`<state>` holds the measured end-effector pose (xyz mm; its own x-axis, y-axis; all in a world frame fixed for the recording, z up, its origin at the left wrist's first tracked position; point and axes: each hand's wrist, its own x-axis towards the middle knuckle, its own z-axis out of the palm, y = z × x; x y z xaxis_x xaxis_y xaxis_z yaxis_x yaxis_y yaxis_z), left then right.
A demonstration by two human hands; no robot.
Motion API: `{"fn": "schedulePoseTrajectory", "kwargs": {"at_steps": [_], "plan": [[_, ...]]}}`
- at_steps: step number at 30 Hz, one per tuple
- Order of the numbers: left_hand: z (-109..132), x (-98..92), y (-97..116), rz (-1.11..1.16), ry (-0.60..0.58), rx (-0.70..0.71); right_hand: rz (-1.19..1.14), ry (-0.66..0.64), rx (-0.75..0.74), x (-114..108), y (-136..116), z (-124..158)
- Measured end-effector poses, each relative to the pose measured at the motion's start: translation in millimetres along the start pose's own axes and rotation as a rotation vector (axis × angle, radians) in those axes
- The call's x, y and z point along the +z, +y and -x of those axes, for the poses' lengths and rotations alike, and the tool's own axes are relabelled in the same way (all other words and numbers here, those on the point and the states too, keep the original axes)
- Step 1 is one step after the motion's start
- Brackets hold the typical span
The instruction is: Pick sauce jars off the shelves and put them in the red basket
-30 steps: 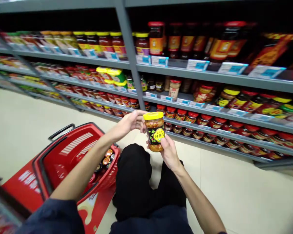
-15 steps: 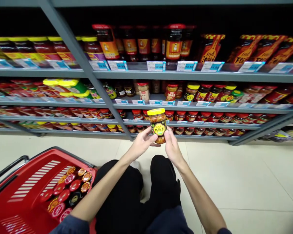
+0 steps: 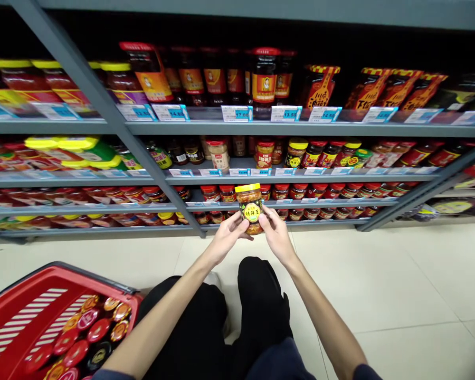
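Observation:
A glass jar of chili sauce (image 3: 249, 209) with a yellow lid and a black label is held upright in front of the shelves. My left hand (image 3: 228, 235) grips its left side, thumb on the front and fingers behind. On the other side, my right hand (image 3: 276, 233) has its thumb against the label's right edge, with the other fingers partly hidden. Behind the jar are low shelf rows of red-lidded jars (image 3: 315, 191). A similar yellow-lidded jar (image 3: 295, 153) stands on the shelf above them.
A red shopping basket (image 3: 114, 293) holding several lidded jars (image 3: 77, 352) stands on the floor at my left. Grey shelving (image 3: 285, 129) spans the front, with bottles and pouches higher up. Pale tiles (image 3: 380, 285) cover the floor; my bent knees (image 3: 257, 295) are below my hands.
My view has swung a little to the right and up, so shelves and basket sit farther left. Both hands still hold the jar at nearly the same height.

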<state>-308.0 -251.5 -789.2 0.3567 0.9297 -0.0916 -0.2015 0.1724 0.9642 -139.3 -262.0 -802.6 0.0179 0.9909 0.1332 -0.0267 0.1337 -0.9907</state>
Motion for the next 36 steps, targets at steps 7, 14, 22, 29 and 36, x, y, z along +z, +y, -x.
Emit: {"fn": "schedulePoseTrajectory", "kwargs": {"at_steps": [7,14,22,29,36], "plan": [[4,2.8,3,-0.011,0.016,-0.011,-0.045,0.018,0.044,-4,-2,1],[6,-1.0,4,-0.025,0.017,0.012,0.005,-0.007,-0.026,-3,-5,1],[-1,5.8,1,0.030,-0.036,0.020,0.003,0.027,-0.015,-19,-20,-4],[-3,13.9,1,0.003,-0.081,0.015,-0.015,0.047,-0.032,-30,-20,4],[-3,10.8,0,-0.041,-0.074,0.014,-0.015,0.055,-0.021,-28,-16,5]]}}
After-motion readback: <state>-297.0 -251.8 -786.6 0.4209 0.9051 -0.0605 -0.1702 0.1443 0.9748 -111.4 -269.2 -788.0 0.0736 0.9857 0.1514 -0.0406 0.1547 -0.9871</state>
